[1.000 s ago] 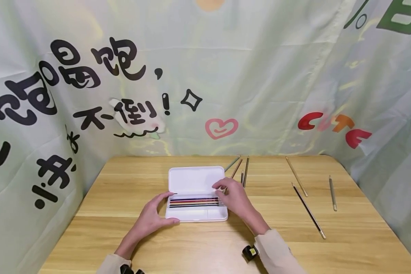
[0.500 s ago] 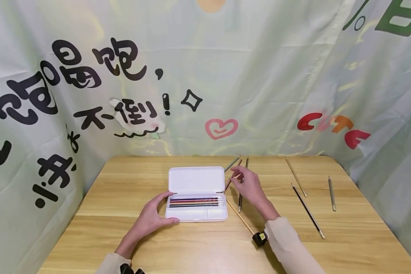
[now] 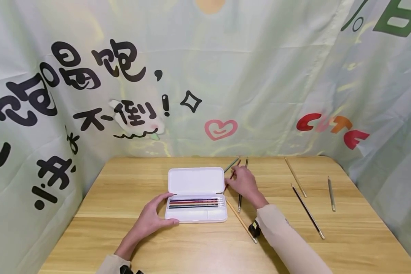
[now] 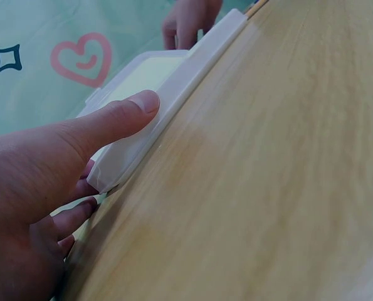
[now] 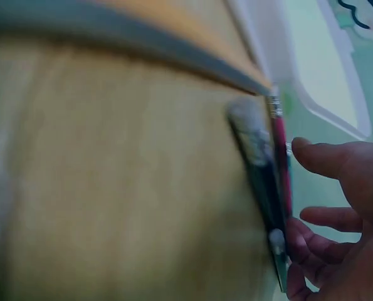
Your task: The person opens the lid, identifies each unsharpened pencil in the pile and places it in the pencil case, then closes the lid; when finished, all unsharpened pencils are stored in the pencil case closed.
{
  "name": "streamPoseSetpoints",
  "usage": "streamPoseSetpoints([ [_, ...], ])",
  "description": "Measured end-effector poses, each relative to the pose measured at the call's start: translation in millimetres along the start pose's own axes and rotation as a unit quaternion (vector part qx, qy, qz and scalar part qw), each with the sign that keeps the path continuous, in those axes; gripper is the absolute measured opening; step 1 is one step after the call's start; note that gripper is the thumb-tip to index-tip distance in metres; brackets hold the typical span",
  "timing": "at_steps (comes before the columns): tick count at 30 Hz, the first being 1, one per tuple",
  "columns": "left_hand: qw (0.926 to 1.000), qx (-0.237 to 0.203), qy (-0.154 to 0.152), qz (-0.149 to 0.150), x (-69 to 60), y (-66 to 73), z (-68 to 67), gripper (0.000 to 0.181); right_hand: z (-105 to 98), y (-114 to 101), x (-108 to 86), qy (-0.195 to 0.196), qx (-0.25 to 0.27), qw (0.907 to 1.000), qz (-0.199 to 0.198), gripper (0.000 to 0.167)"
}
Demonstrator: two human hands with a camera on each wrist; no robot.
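A white pencil case [image 3: 188, 217] lies open on the table, with several pencils [image 3: 193, 203] in its long compartment. My left hand [image 3: 150, 213] holds the case by its left end. In the left wrist view the thumb [image 4: 126, 113] presses on the front wall while the other fingers reach behind. Just right of the lid, my right hand [image 3: 245, 182] is over a red pencil [image 5: 281, 141]. Its thumb and fingers are spread apart beside that pencil in the right wrist view, where contact is unclear. Black pencils [image 3: 239, 201] lie partly beneath this hand.
A plain wooden pencil [image 3: 241, 220] slants from the case's right end towards the front. Behind the lid is a grey-green pencil [image 3: 231, 164]. Farther right lie a yellowish pencil [image 3: 296, 177], a black pencil [image 3: 308, 211] and a grey pencil [image 3: 331, 194]. A printed curtain hangs behind the table.
My right hand has left the case's right end, gone right and back, then come down to the red pencil. The wooden pencil has come into view. My left hand has stayed still.
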State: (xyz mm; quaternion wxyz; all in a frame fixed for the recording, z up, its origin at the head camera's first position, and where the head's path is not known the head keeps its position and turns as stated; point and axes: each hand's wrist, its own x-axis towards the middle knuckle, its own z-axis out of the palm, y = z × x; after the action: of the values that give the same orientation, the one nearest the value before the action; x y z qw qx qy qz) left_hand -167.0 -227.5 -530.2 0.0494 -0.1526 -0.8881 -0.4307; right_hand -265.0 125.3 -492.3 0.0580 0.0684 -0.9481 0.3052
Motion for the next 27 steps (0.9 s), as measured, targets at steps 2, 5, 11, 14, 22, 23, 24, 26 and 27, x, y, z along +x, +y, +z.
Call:
streamPoseSetpoints([
  [2,1.0,-0.001,-0.001,0.001,-0.9,0.6,1.4,0.096,1.8,0.6,-0.9,0.003,-0.028,0.9996,0.0,0.046],
  [5,1.0,0.001,-0.003,0.003,-0.9,1.6,2.5,0.096,-1.3,2.4,-4.6,0.007,-0.048,0.9988,0.001,0.039],
  [11,1.0,0.001,-0.004,0.005,1.8,3.1,0.5,0.095,-13.0,9.6,-10.6,-0.002,-0.03,0.9995,0.002,0.036],
  [14,1.0,0.003,-0.005,0.008,2.0,1.8,-0.6,0.095,-17.6,13.3,-13.1,-0.012,-0.015,0.9997,0.017,0.041],
  [22,1.0,0.0,-0.001,0.003,-1.0,-2.7,-1.2,0.095,-25.0,19.6,-18.9,-0.004,0.022,0.9995,0.021,0.039],
  [23,1.0,0.0,-0.002,0.003,-1.2,-2.6,-1.1,0.096,-27.4,19.9,-20.0,0.002,0.03,0.9994,0.016,0.035],
  [24,1.0,0.0,-0.003,0.003,-1.3,-2.6,-0.8,0.096,-30.3,20.1,-20.9,0.007,0.039,0.9992,0.009,0.033],
  [26,1.0,0.002,-0.004,0.002,-1.0,-2.5,-0.4,0.096,-37.3,20.2,-23.0,0.021,0.056,0.9982,-0.001,0.029],
  [27,1.0,0.004,-0.004,0.002,-0.7,-2.8,-0.1,0.096,-41.1,20.2,-23.9,0.029,0.063,0.9976,-0.005,0.027],
])
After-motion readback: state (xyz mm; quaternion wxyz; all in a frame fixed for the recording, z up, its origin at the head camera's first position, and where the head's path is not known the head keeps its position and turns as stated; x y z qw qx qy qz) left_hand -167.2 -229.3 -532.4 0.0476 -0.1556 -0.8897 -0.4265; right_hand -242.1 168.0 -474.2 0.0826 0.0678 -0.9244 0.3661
